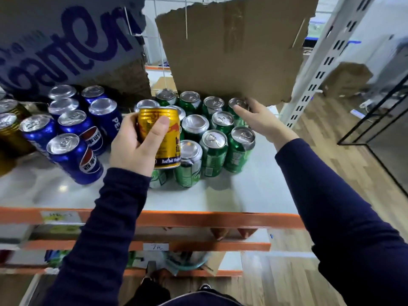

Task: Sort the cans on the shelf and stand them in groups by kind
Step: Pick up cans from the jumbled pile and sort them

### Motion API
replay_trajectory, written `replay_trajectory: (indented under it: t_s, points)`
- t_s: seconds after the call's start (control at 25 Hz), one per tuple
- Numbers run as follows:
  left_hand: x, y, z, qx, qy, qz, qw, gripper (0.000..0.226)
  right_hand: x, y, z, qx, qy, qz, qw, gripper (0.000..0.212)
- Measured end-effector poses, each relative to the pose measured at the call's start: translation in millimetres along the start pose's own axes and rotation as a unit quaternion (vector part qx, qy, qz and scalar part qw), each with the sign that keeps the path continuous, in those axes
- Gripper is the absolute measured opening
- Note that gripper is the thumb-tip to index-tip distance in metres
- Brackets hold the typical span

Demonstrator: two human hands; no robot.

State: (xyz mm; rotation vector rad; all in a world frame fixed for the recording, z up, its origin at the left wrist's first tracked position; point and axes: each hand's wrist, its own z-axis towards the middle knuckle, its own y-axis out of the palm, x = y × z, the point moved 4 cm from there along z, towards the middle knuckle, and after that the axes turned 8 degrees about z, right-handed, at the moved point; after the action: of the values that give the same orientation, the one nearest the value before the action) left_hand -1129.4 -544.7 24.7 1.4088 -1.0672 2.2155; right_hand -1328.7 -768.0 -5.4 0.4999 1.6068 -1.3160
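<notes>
Left grip (136, 146) wraps a gold can (170, 149), held up clear of the shelf (242, 195). The sort looks to be midway, and the next move likely calls for carrying it to the two gold cans (8, 133) visible at the far left edge, beyond seven blue cans (72, 160). Further right stand about eleven green cans (213, 160), some hidden, and the right grip (258, 122) pinches the rear green can (235, 101).
</notes>
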Motion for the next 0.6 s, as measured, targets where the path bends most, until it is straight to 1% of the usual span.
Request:
replay_trajectory:
  t_s: [0.04, 0.12, 0.16, 0.24, 0.4, 0.52, 0.6]
  points:
    - [-0.1, 0.2, 0.2, 0.001, 0.002, 0.005, 1.0, 0.044, -5.0, -2.6, -2.9, 0.013, -0.01, -0.04, 0.999, 0.029]
    - [-1.7, -2.1, 1.7, 0.01, 0.01, 0.012, 1.0, 0.046, -19.9, -3.5, -10.0, 0.068, -0.062, -0.129, 0.987, 0.029]
    - [-3.0, -4.3, 2.2, 0.016, 0.013, 0.011, 1.0, 0.046, -29.3, -0.1, -15.5, 0.089, -0.095, -0.141, 0.981, 0.029]
    - [-7.3, -14.5, 2.0, 0.029, 0.018, 0.016, 0.999, 0.049, -51.1, 15.7, -28.7, 0.096, -0.161, -0.121, 0.975, 0.029]
    - [-24.2, -58.6, -0.5, 0.064, 0.022, 0.029, 0.997, 0.042, -104.5, 74.7, -55.8, 0.041, -0.253, -0.075, 0.964, 0.026]
    - [-45.8, -107.6, -7.2, 0.105, 0.012, 0.025, 0.994, 0.046, -140.1, 128.9, -79.0, -0.011, -0.302, -0.03, 0.953, 0.023]
    - [-65.9, -150.0, -14.3, 0.131, 0.004, 0.009, 0.991, 0.041, -163.6, 174.1, -92.5, -0.044, -0.327, -0.011, 0.944, 0.019]
